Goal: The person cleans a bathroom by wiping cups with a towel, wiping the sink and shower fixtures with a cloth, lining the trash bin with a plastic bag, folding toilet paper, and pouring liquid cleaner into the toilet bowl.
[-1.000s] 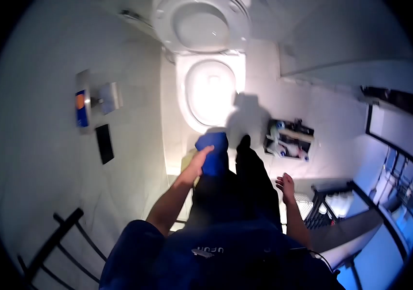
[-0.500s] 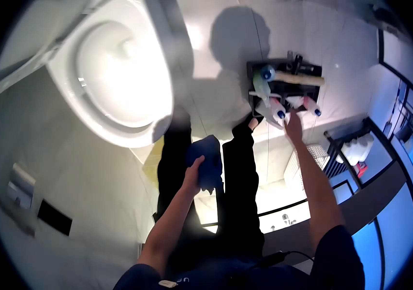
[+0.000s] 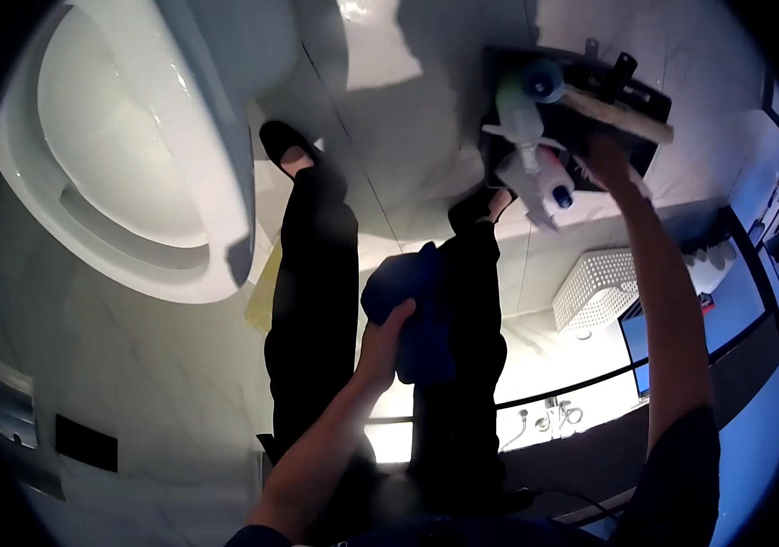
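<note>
A bunched blue cloth is in my left hand, held in front of my legs with the thumb across it. My right hand reaches down into a black caddy on the floor. Its fingers are dark and blurred among the contents, so what they touch is hidden. Beside it in the caddy lie a white and pink bottle with a blue cap, a pale spray bottle and a long light-coloured roll or stick.
A toilet with its bowl open stands at the left. Behind my leg is something yellow. A white perforated basket sits right of my legs. A black flat object and a metal holder are at the lower left.
My view has turned and moved closer to the caddy, with the toilet shifting left. My right hand has gone from beside my leg into the caddy. The cloth stays in my left hand.
</note>
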Motion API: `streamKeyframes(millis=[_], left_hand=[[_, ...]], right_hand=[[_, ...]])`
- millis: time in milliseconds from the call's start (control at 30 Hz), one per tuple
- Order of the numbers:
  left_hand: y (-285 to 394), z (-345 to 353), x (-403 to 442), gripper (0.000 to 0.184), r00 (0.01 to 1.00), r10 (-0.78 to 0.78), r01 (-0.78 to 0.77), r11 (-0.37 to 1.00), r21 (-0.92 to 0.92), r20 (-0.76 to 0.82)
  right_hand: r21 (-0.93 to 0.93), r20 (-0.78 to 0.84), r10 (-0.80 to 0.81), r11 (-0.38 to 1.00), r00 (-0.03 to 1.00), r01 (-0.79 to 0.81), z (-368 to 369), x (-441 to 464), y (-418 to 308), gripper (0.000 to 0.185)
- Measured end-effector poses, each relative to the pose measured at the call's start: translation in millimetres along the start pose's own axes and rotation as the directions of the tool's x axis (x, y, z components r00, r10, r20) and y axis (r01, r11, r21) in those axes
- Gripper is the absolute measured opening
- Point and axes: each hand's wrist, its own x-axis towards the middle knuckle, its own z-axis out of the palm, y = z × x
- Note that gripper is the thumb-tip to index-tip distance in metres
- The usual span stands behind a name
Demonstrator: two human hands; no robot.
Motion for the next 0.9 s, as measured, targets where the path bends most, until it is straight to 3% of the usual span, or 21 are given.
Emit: streamKeyframes(millis=[67,233,333,433,500,567,667,700,800,900], left_hand=[[1.4,-2.2,3.0,0.046,1.0,0.029,-0.029,1.0,-0.005,0.0],[-9.7,-10.6,11.6,0.048,0.997,0.049,-0.049,0.999,-0.001,0.062],[-9.9,-11.0,10.0,0.052,0.998,0.025,-0.025,1.0,-0.001,0.052],[-5.8,-7.4,3.6,0.053,0.998,0.023,-0.022,1.0,-0.015,0.064],[-4.6,-7.7,2.3,0.057,0.999,-0.023,0.023,1.0,0.004,0.049],[-5.8,-7.2,2.4,0.056,0.998,-0.028,0.027,0.999,0.02,0.06],[-12.6,-7.7,5.7,0.051,0.996,0.015,-0.02,0.999,0.046,0.092],[-14.7,-8.4,6.5,0.052,0.996,0.022,-0.027,0.998,0.056,0.09],[-12.1,-8.1,4.6,0.055,0.997,0.003,-0.009,0.997,0.079,0.078],[-14.5,-7.0,4.4,0.064,0.997,-0.023,0.016,0.995,0.099,0.074]], right_hand=[[0.06,-0.045,-0.081,0.995,0.996,0.084,-1.2,-5.0,-26.3,0.04],[0.266,-0.142,-0.107,0.953,0.984,0.142,-14.9,-2.1,-100.2,0.035],[0.294,-0.12,-0.128,0.943,0.985,0.158,-24.5,8.6,-134.7,0.036],[0.451,-0.28,-0.062,0.873,0.958,0.188,-47.1,12.6,-150.1,0.04],[0.48,-0.547,0.008,0.822,0.837,0.306,-75.3,20.9,-165.3,0.05],[0.393,-0.576,0.022,0.884,0.818,0.254,-124.3,29.2,-185.6,0.059],[0.202,-0.569,-0.169,0.92,0.805,0.336,-149.2,61.4,-197.3,0.062],[0.032,-0.582,-0.241,0.948,0.777,0.318,-145.2,76.7,-198.9,0.058],[-0.057,-0.252,-0.218,0.976,0.943,0.21,-184.7,73.2,-220.0,0.05],[0.097,-0.393,-0.235,0.951,0.889,0.294,-162.1,58.6,-200.9,0.038]])
